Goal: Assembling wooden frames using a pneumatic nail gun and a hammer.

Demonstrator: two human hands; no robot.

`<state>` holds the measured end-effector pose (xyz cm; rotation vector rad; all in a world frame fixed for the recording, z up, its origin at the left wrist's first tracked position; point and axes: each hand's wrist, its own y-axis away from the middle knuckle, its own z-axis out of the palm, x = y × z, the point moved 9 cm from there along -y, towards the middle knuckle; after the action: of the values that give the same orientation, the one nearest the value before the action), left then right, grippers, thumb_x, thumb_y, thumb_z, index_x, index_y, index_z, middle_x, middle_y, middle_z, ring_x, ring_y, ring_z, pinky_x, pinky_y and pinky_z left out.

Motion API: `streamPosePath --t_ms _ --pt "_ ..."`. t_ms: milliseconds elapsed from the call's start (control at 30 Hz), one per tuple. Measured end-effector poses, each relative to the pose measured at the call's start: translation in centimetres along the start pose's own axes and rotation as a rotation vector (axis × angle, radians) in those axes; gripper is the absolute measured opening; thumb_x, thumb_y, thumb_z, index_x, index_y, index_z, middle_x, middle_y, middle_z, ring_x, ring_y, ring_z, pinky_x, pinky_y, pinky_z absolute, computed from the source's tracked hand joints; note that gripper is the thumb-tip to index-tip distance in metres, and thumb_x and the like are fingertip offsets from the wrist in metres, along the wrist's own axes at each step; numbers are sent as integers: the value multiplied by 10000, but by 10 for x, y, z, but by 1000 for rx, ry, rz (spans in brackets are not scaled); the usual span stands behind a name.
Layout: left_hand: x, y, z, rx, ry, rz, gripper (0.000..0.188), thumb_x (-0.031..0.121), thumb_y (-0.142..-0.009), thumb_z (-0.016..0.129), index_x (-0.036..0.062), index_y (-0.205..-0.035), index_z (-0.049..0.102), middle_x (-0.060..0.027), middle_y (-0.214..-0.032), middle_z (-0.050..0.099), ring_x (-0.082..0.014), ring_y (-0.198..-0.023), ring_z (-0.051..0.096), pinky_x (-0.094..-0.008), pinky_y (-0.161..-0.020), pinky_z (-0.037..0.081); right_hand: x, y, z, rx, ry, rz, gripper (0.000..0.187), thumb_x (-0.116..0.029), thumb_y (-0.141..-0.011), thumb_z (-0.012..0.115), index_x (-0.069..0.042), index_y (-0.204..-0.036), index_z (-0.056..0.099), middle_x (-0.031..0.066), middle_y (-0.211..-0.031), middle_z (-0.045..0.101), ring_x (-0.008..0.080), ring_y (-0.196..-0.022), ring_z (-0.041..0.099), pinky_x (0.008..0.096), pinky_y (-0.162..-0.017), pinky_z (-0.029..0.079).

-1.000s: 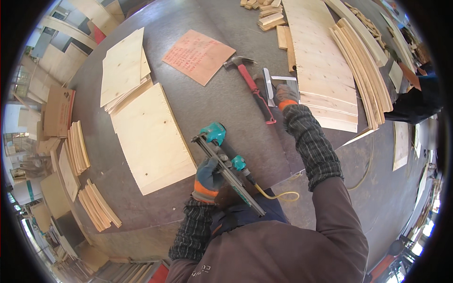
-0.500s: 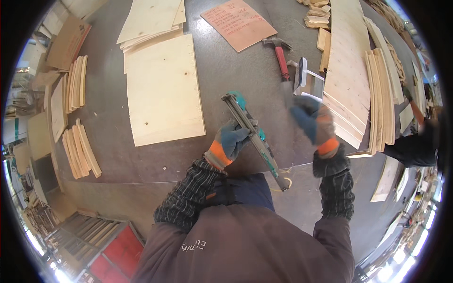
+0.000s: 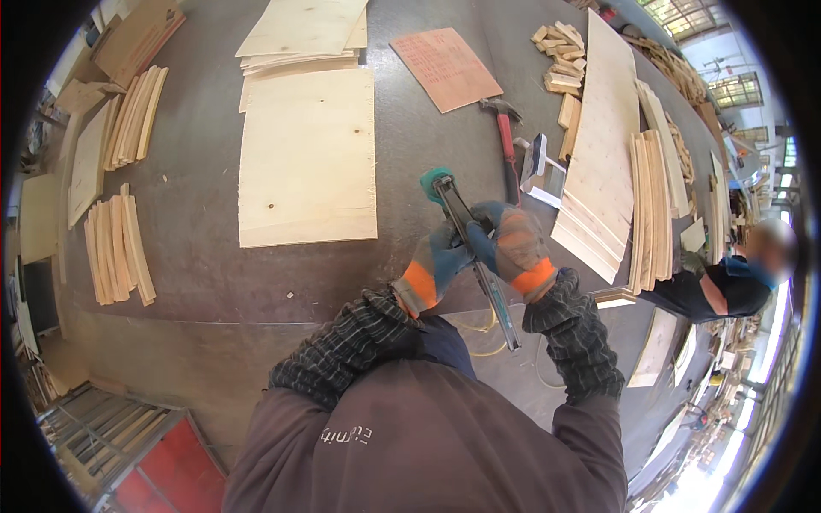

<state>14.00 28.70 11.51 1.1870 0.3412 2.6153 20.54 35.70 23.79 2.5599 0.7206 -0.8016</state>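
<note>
My left hand (image 3: 438, 258), in a blue and orange work glove, is closed around the long magazine of a teal and grey pneumatic nail gun (image 3: 495, 301). The gun slants across my body over the table's near edge, its teal end pointing away from me. My right hand (image 3: 513, 243), gloved alike, is closed with its fingers against the magazine's middle, beside the left hand. Whatever its fingertips hold is hidden. Beyond it lie a claw hammer (image 3: 505, 141) with a red handle and an open white and blue box (image 3: 537, 162).
Thin plywood sheets (image 3: 308, 162) lie ahead, near a brownish board with handwriting (image 3: 446, 68). Wood strips (image 3: 117, 248) are stacked at left. Long boards (image 3: 601, 145) and more strips (image 3: 650, 209) stand at right, where another person (image 3: 727, 286) works. A yellow hose (image 3: 487, 344) hangs below.
My right hand has moved left from beside the white and blue box to the nail gun's magazine. My left hand keeps its hold. The view has shifted, showing more of the other person.
</note>
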Motion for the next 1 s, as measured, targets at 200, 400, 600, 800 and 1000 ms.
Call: streamPosePath --t_ms 200,400,600,800,1000 --pt "21 20 2 -30 -23 72 382 136 -1051 685 11 -1400 597 -66 -1235 700 -136 -1086 692 -279 -942 590 -18 13 1 108 -31 21 293 -262 -979 674 -22 -1128 756 191 -950 768 333 -834 752 426 -746 586" --pt "31 37 -2 2 -96 78 345 156 -1048 688 33 -1364 619 -33 -1149 695 -104 -1002 664 -263 -839 551 -33 12 16 89 110 41 285 -280 -971 696 -34 -1107 741 181 -951 754 347 -851 744 459 -735 575" --pt "40 52 -6 -24 -103 108 268 157 -1050 655 37 -1290 651 -38 -1085 698 -102 -981 660 -258 -823 541 -59 25 19 125 335 2 394 -326 -959 742 -62 -1249 702 180 -1025 739 349 -899 746 451 -793 589" --pt "37 53 -28 73 178 -21 231 182 -1055 645 -27 -1151 665 -98 -1048 734 -172 -958 730 -316 -820 617 -51 100 -3 156 33 45 678 -295 -878 860 -39 -1443 588 212 -1278 690 339 -1028 727 435 -872 596" --pt "-5 31 -60 235 208 -150 217 206 -1065 644 -9 -1083 664 -127 -991 744 -207 -857 753 -382 -740 654 -64 205 59 -67 169 -120 822 -162 -876 844 37 -1557 430 239 -1397 613 408 -1216 640 455 -965 569"
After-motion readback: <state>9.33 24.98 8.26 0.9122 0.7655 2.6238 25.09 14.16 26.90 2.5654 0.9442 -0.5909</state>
